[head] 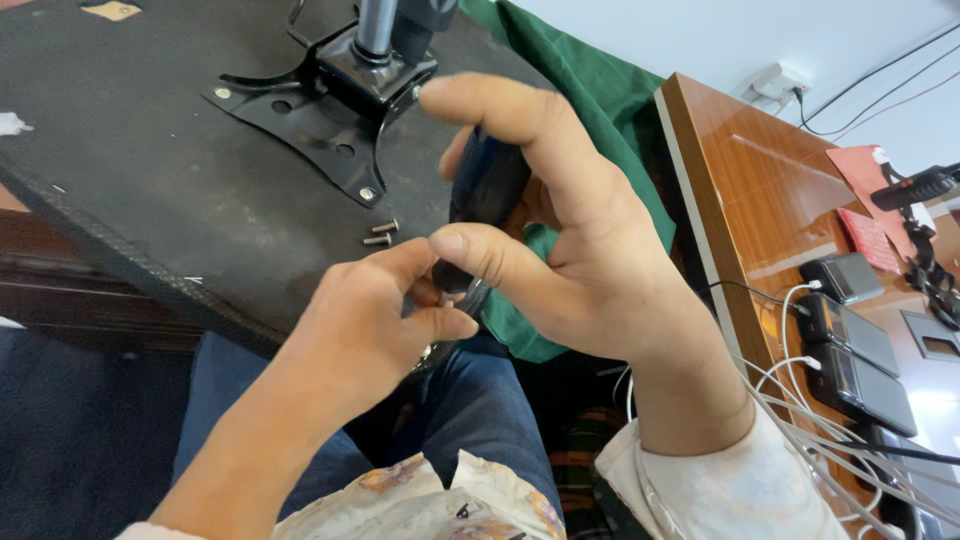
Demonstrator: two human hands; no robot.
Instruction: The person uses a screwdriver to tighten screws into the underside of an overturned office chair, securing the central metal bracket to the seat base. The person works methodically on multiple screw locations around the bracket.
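Black plastic shows between the fingers of the right hand (570, 260), which wraps a screwdriver handle (487, 190) near the middle of the head view; the index finger arches over the top of the handle and the thumb presses its lower end. Just below that thumb the metal shaft (473, 297) of the tool pokes out, and the left hand (365, 330) pinches it between thumb and forefinger, so both hands are closed on the same screwdriver, touching each other at the fingertips.

Behind the hands, to the far left, lies the dark fabric underside of a chair seat (140, 170), tilted across the person's lap. A black metal mounting plate (320, 120) is fixed to it, with a steel column (377, 25) rising out of its centre. Two loose screws (381, 234) rest on the seat just beside the plate's near corner, close to the left hand's fingers.

On the right stands a glossy wooden desk (760, 190) carrying several dark devices (858, 345) with white cables (800, 400). A green cloth (600, 100) hangs between seat and desk
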